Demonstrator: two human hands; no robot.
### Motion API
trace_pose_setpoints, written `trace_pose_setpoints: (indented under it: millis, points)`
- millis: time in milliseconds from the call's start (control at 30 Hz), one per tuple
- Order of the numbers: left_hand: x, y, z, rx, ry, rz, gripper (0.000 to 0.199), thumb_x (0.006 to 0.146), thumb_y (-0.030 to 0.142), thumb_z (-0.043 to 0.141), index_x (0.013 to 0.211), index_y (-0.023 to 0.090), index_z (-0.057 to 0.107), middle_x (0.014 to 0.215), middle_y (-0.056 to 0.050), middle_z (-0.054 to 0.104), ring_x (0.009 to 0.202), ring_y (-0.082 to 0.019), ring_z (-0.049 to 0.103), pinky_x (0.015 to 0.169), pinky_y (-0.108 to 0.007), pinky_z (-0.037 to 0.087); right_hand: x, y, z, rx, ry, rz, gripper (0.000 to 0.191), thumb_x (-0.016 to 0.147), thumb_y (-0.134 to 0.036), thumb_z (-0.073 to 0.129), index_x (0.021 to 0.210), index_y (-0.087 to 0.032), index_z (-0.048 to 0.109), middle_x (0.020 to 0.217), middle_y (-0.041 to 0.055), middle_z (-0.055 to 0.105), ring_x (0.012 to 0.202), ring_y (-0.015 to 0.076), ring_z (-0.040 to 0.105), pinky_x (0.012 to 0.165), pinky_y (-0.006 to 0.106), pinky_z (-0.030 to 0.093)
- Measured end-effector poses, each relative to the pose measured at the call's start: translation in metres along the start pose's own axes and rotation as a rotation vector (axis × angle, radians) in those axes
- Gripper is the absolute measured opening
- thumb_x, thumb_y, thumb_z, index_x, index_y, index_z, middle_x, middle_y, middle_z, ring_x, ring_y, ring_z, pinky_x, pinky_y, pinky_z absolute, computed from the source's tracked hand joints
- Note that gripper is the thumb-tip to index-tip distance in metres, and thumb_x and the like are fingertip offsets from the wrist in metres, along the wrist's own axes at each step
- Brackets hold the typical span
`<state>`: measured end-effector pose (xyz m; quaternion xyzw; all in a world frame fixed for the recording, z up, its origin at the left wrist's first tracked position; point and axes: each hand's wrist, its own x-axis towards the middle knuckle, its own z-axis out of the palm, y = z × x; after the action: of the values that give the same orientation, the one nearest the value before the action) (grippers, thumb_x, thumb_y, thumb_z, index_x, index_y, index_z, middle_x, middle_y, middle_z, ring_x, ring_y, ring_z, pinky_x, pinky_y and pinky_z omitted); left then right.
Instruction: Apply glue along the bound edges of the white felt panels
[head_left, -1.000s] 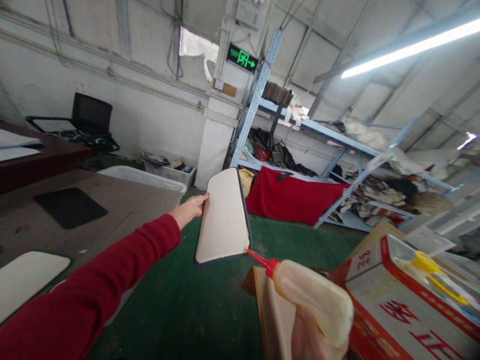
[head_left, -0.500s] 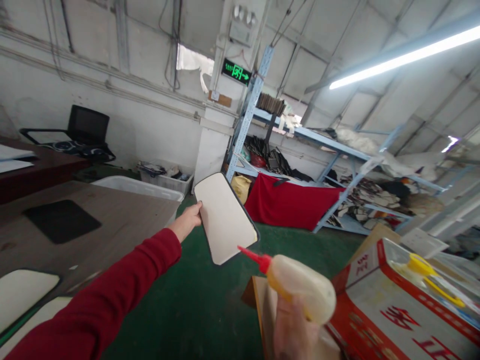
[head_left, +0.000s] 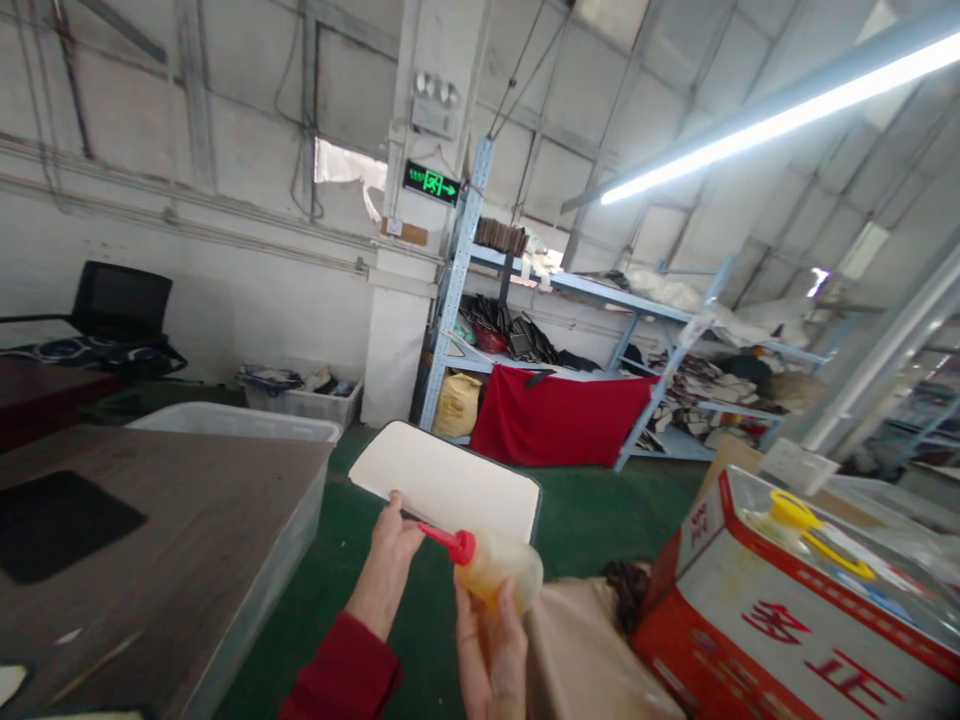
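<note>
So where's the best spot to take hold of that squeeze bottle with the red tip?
Probably hold the squeeze bottle around its broad, rounded body, coming from below, as the right hand does. It is tipped nearly onto its side, and its thin red nozzle points toward the left hand, so gripping the wide part should leave the tip free.

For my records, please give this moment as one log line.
left fingers: hold cream panel by edge | right fingers: hold squeeze bottle | red nozzle: points toward left fingers
</note>
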<state>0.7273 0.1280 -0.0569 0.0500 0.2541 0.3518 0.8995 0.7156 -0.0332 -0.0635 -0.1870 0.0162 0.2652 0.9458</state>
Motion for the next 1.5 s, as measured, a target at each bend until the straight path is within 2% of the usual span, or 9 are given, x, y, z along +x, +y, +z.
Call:
trace_pose_setpoints:
  millis: [167, 367, 500, 667, 767, 900, 1067, 1233, 1500]
  points:
    - [-0.023, -0.017, -0.005, 0.098, 0.064, -0.064, 0.018, 0.09, 0.019, 0.038, 0.077, 0.019, 0.05, 0.067, -0.003, 0.062, 0.055, -0.018, 0.061, 0.059, -0.038, 0.053, 0.015, -0.02, 0.005, -0.028, 0.014, -0.063, 0.051, 0.051, -0.035, 0.083, 0.096, -0.017, 0.066, 0.102, 0.0094, 0.069, 0.093, 0.0235, 0.064, 0.087, 0.037, 0.05]
    - [-0.059, -0.014, -0.04, 0.127, -0.308, -0.161, 0.02, 0.085, 0.029, 0.043, 0.082, 0.021, 0.061, 0.091, -0.009, 0.067, 0.086, -0.029, 0.066, 0.078, -0.05, 0.05, 0.023, -0.034, 0.002, -0.142, -0.016, -0.157, 0.051, 0.055, -0.038, 0.08, 0.099, -0.017, 0.065, 0.104, 0.0086, 0.068, 0.095, 0.0228, 0.064, 0.088, 0.036, 0.05]
    - [-0.074, 0.007, -0.061, 0.573, -0.234, -0.179, 0.02, 0.074, 0.019, 0.062, 0.093, 0.018, 0.067, 0.098, -0.015, 0.067, 0.09, -0.028, 0.065, 0.075, -0.035, 0.05, 0.026, -0.042, -0.005, -0.168, -0.043, -0.118, 0.055, 0.058, -0.041, 0.079, 0.104, -0.015, 0.064, 0.104, 0.0097, 0.068, 0.098, 0.0234, 0.063, 0.093, 0.038, 0.047]
    - [-0.063, 0.05, 0.004, 1.258, -0.279, 0.485, 0.03, 0.054, 0.008, 0.076, 0.08, 0.022, 0.071, 0.088, -0.006, 0.067, 0.096, -0.026, 0.059, 0.084, -0.029, 0.045, 0.017, -0.039, -0.008, -0.2, -0.086, -0.045, 0.058, 0.056, -0.04, 0.08, 0.105, -0.015, 0.063, 0.098, 0.0092, 0.069, 0.094, 0.023, 0.064, 0.091, 0.038, 0.048]
    - [-0.045, 0.055, 0.06, 1.382, -0.502, 0.739, 0.042, 0.047, 0.004, 0.078, 0.084, 0.022, 0.072, 0.107, -0.007, 0.065, 0.115, -0.025, 0.049, 0.101, -0.026, 0.029, 0.008, -0.034, -0.005, -0.236, -0.119, -0.009, 0.059, 0.058, -0.042, 0.079, 0.108, -0.016, 0.063, 0.096, 0.0086, 0.07, 0.095, 0.0228, 0.064, 0.09, 0.037, 0.048]
    - [-0.026, 0.046, 0.095, 1.645, -0.627, 0.593, 0.027, 0.055, 0.01, 0.075, 0.081, 0.019, 0.072, 0.096, -0.006, 0.07, 0.105, -0.026, 0.056, 0.093, -0.026, 0.035, 0.001, -0.032, -0.002, -0.251, -0.13, 0.023, 0.056, 0.057, -0.04, 0.08, 0.106, -0.018, 0.064, 0.092, 0.0068, 0.071, 0.095, 0.0204, 0.064, 0.088, 0.032, 0.049]
    - [-0.017, 0.054, 0.094, 1.871, -1.036, 0.319, 0.023, 0.074, 0.026, 0.06, 0.09, 0.015, 0.072, 0.085, -0.001, 0.071, 0.079, -0.02, 0.062, 0.069, -0.02, 0.041, -0.004, -0.037, -0.017, -0.203, -0.131, 0.032, 0.038, 0.058, -0.034, 0.081, 0.091, -0.02, 0.069, 0.089, 0.0049, 0.071, 0.09, 0.0202, 0.066, 0.085, 0.033, 0.05]
    - [-0.014, 0.079, 0.092, 1.871, -1.015, 0.217, 0.03, 0.074, 0.036, 0.059, 0.093, 0.016, 0.072, 0.084, -0.002, 0.071, 0.075, -0.019, 0.062, 0.063, -0.019, 0.042, -0.007, -0.075, -0.033, -0.35, -0.033, -0.082, 0.05, 0.059, -0.047, 0.077, 0.099, -0.019, 0.066, 0.086, 0.0072, 0.071, 0.088, 0.0241, 0.066, 0.085, 0.04, 0.051]
    - [-0.034, 0.105, 0.096, 1.851, -1.001, -0.055, 0.027, 0.067, 0.031, 0.067, 0.088, 0.017, 0.075, 0.081, -0.005, 0.071, 0.07, -0.02, 0.062, 0.058, -0.021, 0.044, 0.028, -0.162, 0.021, -0.621, -0.074, -0.546, 0.065, 0.057, -0.034, 0.077, 0.116, -0.019, 0.055, 0.103, 0.0095, 0.066, 0.095, 0.0252, 0.062, 0.086, 0.046, 0.049]
